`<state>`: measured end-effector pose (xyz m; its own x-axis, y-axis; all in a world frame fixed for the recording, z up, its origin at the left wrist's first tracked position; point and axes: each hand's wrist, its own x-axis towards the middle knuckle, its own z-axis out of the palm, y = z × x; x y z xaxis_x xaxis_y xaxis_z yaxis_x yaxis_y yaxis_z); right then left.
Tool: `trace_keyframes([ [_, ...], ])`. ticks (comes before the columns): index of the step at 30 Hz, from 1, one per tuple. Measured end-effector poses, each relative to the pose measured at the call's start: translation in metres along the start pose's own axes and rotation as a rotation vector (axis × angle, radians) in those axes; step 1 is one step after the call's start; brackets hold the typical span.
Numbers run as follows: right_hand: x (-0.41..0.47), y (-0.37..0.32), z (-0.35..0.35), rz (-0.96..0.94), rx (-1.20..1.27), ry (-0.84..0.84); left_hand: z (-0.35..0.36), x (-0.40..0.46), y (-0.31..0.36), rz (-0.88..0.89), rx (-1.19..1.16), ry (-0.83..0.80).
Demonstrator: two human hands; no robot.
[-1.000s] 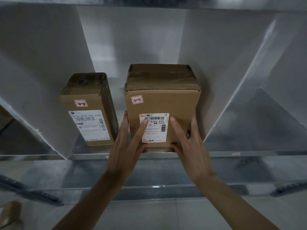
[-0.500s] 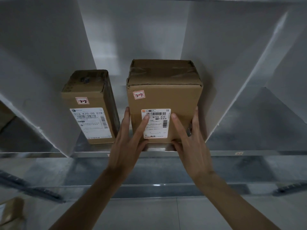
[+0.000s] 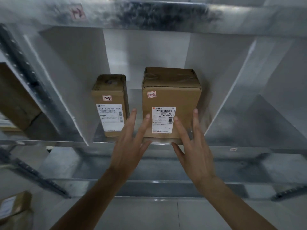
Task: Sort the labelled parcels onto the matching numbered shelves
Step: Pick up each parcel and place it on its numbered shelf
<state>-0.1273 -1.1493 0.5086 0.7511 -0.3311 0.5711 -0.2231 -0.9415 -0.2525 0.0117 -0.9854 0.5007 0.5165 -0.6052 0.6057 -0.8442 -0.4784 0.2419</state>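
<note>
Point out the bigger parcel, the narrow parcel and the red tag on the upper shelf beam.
bigger parcel (image 3: 186,97), head view, bare front face.
narrow parcel (image 3: 108,91), head view, upper front face.
red tag (image 3: 77,12), head view, its middle.

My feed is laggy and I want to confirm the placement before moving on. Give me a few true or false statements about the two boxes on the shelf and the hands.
1. Two cardboard boxes stand in the same shelf bay. True: the larger box stands right of the narrower box.
2. The larger box lies flat on its side with its label facing up. False: it stands upright, shipping label facing the camera.
3. Both hands have straight, spread fingers at the larger box's front. True: left hand, right hand.
4. The left hand grips the narrower box. False: it is at the larger box.
5. Both boxes carry a small red-marked sticker. True.
</note>
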Motion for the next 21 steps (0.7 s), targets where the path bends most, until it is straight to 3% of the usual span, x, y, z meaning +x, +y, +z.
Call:
trace_keyframes([
  [5,0.011,-0.059,-0.022,-0.127,-0.015,0.046,-0.067,-0.01,-0.008,0.031,0.09,0.065],
  [11,0.034,-0.182,-0.049,-0.294,-0.029,0.069,-0.199,-0.039,-0.065,-0.03,0.223,0.173],
  [21,0.056,-0.514,-0.089,-0.505,0.067,0.067,-0.515,-0.176,-0.198,-0.399,0.504,0.243],
])
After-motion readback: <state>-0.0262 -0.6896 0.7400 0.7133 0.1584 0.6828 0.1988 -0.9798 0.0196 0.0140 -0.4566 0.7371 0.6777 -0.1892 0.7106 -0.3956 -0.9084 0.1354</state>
